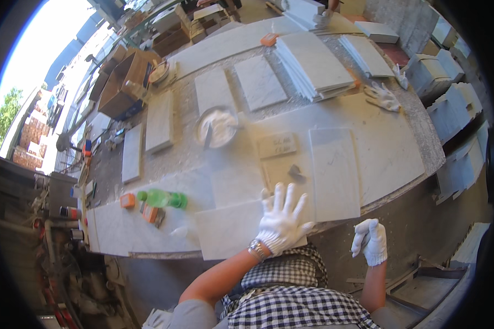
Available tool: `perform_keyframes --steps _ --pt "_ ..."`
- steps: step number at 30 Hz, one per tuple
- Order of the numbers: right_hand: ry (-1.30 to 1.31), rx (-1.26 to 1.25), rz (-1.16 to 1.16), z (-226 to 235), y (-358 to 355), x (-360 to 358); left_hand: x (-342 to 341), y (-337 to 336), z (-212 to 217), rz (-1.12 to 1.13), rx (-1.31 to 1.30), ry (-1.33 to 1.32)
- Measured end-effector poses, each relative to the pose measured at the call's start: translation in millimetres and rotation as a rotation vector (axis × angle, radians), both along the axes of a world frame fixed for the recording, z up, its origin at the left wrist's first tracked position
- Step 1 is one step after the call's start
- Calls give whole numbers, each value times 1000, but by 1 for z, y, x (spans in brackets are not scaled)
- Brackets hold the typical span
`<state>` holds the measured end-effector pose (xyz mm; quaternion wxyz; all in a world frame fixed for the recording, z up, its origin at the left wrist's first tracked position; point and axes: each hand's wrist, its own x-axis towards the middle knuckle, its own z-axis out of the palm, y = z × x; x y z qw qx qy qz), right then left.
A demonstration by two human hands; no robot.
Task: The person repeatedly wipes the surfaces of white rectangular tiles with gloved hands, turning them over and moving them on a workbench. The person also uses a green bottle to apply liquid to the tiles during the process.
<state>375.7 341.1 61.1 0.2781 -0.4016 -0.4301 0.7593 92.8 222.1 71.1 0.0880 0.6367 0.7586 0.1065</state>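
My left hand [283,218], in a white knit glove with a metal watch [257,250] at the wrist, lies with fingers spread over the right end of a pale stone tile [228,233]. That tile juts past the table's front edge. Off the edge to the right, my right hand [371,241] is gloved too, its fingers curled; whatever they may hold is hidden. Just beyond my left fingers sit a small dark block [296,172] and a small tan piece with writing [277,145]. To their right lies a white marble tile [335,174].
A bowl of white paste [218,129] with a tool in it stands mid-table. Left are a green bottle [162,198] and orange blocks [127,200]. Stacked tiles [315,63], loose gloves [383,97] and a cardboard box [123,85] lie farther back. Stone pieces [455,112] line the right.
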Motion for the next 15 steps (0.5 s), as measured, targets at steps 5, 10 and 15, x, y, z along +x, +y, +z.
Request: perform_keyframes --steps 5,10,15 --pt "-77 46 41 15 -25 -14 -3 -8 0 -22 106 -109" --pt "-229 105 2 34 -48 -24 -70 -116 -14 476 64 8" --pt "-447 285 44 41 -60 -66 -60 -217 -25 782 88 -266"
